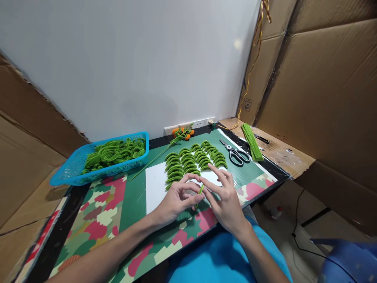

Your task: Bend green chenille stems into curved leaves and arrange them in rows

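Over the front of the table, my left hand (183,196) pinches a short green pipe cleaner (201,189) between thumb and fingers. My right hand (222,194) meets it from the other side, its fingertips closed at the same pipe cleaner while one finger stretches forward. The lower part of that piece is partly hidden by my fingers. Just beyond both hands, several curved green pipe cleaner pieces (174,168) lie in rows on a white sheet (153,188).
A blue basket (103,173) at the left holds looped green pipe cleaners (113,151). Behind the rows lies an orange-flowered stem (184,133). Scissors (235,154), a bundle of straight green pipe cleaners (251,142) and a utility knife (261,138) are at the right. Cardboard walls (324,74) stand at both sides.
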Tool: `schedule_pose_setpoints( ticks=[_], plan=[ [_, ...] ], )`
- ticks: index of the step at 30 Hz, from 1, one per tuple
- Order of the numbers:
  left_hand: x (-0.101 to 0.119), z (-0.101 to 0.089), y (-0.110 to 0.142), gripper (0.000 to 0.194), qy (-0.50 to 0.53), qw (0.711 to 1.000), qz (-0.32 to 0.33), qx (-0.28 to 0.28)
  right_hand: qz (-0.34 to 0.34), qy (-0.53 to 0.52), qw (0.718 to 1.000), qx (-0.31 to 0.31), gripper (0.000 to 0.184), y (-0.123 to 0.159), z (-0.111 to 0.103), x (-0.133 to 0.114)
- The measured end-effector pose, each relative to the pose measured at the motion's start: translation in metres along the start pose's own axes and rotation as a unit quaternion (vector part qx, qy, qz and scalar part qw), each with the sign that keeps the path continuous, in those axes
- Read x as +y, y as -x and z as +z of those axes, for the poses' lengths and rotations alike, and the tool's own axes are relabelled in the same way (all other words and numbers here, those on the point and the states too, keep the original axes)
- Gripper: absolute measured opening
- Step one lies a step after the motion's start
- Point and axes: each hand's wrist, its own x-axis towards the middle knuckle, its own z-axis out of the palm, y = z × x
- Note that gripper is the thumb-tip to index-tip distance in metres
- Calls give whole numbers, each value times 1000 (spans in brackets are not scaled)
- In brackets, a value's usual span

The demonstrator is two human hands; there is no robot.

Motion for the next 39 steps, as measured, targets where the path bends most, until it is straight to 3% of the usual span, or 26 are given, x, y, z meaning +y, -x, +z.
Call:
schedule_pose_setpoints(
  ticks=[5, 13, 17, 26, 39],
  plan=[
    [-1, 0, 1, 28, -5, 1000, -4, 4, -19, 43, 999, 0, 46, 1, 0, -3],
    [5, -2, 0, 26, 0, 999, -36, -40, -40, 19, 999, -22, 40, 2, -4, 1],
    [5, -1, 0, 28, -17, 998, -47, -31, -52, 19, 998, -23, 40, 3, -4, 1],
    [12, 1, 3, 21, -41, 998, 1, -56, -67, -12, 998, -10, 32, 3, -4, 0],
    [7, -3, 3, 24, -28, 995, -50, -78, -42, -53, 997, -27, 48, 1, -8, -3]
  ],
)
